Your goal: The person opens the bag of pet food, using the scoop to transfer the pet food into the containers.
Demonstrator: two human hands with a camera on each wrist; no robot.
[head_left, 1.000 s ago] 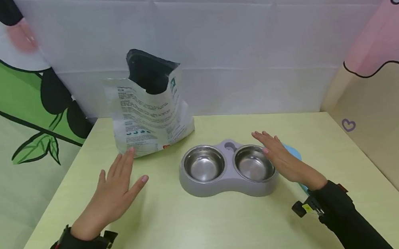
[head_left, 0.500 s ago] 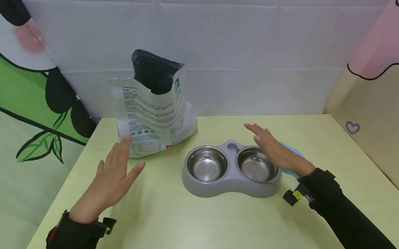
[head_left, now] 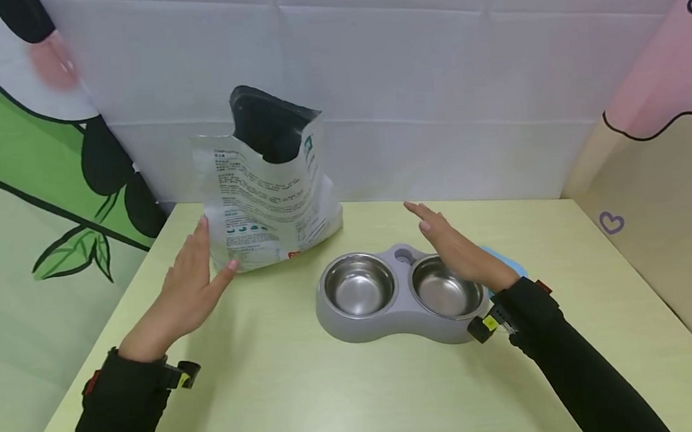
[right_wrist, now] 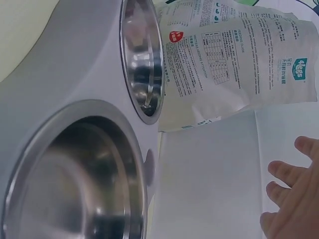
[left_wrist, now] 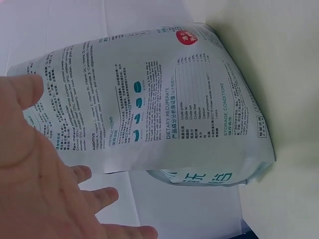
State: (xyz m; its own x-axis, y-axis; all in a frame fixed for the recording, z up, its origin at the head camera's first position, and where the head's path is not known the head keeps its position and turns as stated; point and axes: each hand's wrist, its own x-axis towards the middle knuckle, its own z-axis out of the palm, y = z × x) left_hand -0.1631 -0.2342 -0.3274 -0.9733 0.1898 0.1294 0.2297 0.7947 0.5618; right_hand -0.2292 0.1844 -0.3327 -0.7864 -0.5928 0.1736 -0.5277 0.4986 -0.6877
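A white printed bag (head_left: 264, 210) with a dark open top stands at the back left of the table. My left hand (head_left: 181, 294) is at its lower left side, fingers straight; whether it touches the bag I cannot tell. In the left wrist view the hand (left_wrist: 45, 184) overlaps the bag (left_wrist: 149, 99). Above the right steel bowl (head_left: 443, 289) of a grey double feeder (head_left: 402, 315) hangs my right hand (head_left: 465, 250), its fingers extended and holding nothing. The right wrist view has that hand (right_wrist: 299, 199) apart from the bag (right_wrist: 219, 64).
Partly behind the right hand lies a light blue object (head_left: 507, 261). A white sheet (head_left: 434, 96) rises behind the pale table (head_left: 339, 404), and printed cloths hang at both sides.
Both hands have moved forward, the left one close to the bag's side. The right hand has also shifted left over the feeder. The bag and feeder stand in the same places.
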